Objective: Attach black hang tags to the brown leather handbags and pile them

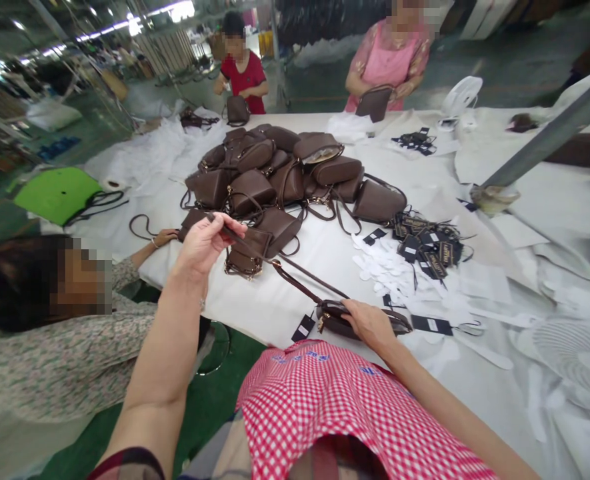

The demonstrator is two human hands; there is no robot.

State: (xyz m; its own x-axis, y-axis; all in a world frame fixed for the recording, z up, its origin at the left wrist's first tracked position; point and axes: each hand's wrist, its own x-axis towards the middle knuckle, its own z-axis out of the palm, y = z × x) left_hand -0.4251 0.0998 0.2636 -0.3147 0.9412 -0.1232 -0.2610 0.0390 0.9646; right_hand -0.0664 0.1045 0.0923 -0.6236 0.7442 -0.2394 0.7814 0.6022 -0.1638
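Observation:
My left hand [209, 241] is raised over the table's near edge, its fingers closed around the brown strap [295, 283] of a bag. That strap stretches down to the right to the small dark brown bag [342, 319], which lies at the table edge by my apron. My right hand [372, 325] grips the top of this bag. A black tag [303, 327] hangs beside the bag's gold zipper pull. Just beyond my hands is a large heap of brown bags [252, 190] with straps.
Black tags [432, 247] and white paper pieces [392, 273] lie to the right, near a fan [575, 357]. A slanted metal pole [549, 130] stands beyond. A person [65, 333] sits at left, hand near the heap; two people [245, 73] [385, 60] stand across the table, holding bags.

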